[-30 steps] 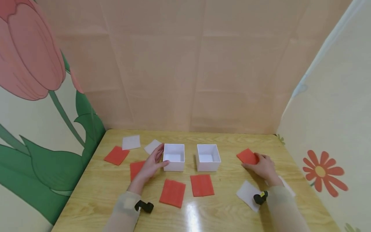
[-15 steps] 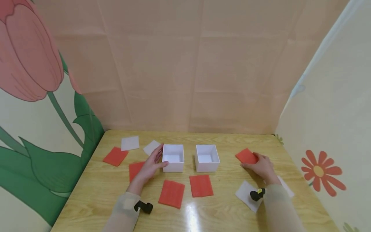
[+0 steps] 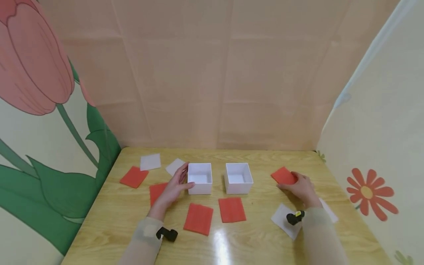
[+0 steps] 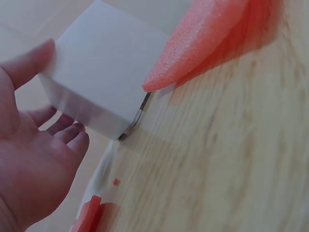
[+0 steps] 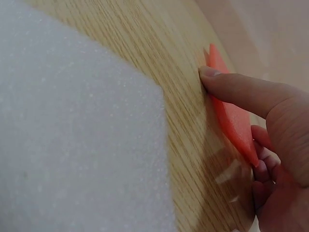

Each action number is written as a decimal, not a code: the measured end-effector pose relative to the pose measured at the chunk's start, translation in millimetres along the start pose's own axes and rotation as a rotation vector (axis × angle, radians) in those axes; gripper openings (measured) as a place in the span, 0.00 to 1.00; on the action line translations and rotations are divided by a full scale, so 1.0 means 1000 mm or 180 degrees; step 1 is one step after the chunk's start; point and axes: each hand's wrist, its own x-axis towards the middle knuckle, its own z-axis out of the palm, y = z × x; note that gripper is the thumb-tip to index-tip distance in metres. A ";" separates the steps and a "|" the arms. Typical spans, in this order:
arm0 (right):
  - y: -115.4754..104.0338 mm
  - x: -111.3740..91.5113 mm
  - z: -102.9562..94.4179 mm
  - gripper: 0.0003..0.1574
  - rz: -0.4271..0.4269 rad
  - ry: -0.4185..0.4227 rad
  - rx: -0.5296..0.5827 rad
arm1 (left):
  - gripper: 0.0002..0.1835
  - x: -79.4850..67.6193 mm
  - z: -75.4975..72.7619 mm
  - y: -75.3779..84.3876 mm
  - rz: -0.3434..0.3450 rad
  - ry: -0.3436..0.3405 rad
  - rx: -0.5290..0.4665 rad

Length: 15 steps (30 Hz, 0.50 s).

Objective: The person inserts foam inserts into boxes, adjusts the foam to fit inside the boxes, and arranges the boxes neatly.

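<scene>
In the head view my left hand (image 3: 173,187) holds the left of two open white boxes (image 3: 200,188). Its thumb lies on the box's front, and the fingers lie along the left side. The left wrist view shows the same box (image 4: 108,58) with the thumb on one face and the fingers by another. Over at the right, my right hand (image 3: 303,188) grips a red foam square (image 3: 282,175). The right wrist view has the thumb at one edge of that square (image 5: 231,116) and the fingers curled at its other end.
The second white box (image 3: 238,187) stands right of the held one. Red foam squares (image 3: 198,219) (image 3: 232,210) lie in front, others (image 3: 134,177) (image 3: 157,191) at the left. White foam squares lie back left (image 3: 150,162) (image 3: 174,166) and under the right forearm (image 3: 286,222).
Both hands keep their places on the box and the red foam square. The view has shifted slightly with the head.
</scene>
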 end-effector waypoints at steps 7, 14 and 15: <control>0.007 0.002 0.005 0.74 -0.0026 0.0027 -0.0066 | 0.51 -0.003 0.000 0.001 -0.0061 -0.0027 -0.0018; 0.010 0.005 0.009 0.73 -0.0151 0.0101 -0.0145 | 0.50 -0.003 0.000 0.002 0.0003 -0.0059 -0.0020; 0.011 0.006 0.009 0.73 -0.0168 0.0122 -0.0165 | 0.50 -0.003 0.000 0.002 0.0019 -0.0070 -0.0015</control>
